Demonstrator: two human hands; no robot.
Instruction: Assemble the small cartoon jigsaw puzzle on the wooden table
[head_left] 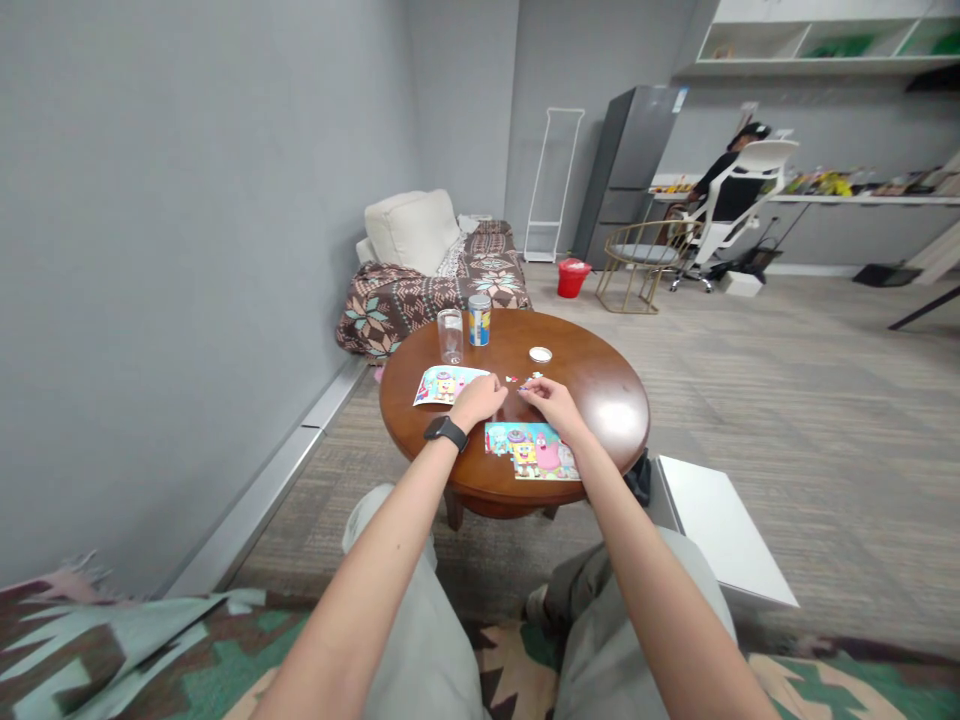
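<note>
A partly joined jigsaw puzzle (541,458) with bright cartoon figures lies near the front of the round wooden table (600,350); its lower left outline is stepped. Just beyond it, my right hand (555,404) pinches a small puzzle piece (523,390) between thumb and fingertips. Beside the printed picture sheet (442,386), my left hand (482,398) rests with its fingers curled and closed. What those fingers may hold is hidden. A few loose puzzle pieces (511,379) lie beyond my hands, close to the right fingertips.
Toward the table's back stand a clear container (451,338) and a printed can (479,322). A round white lid (540,354) lies right of them. A white box (720,510) is on the floor at right. Another person (724,165) sits far behind, by a counter.
</note>
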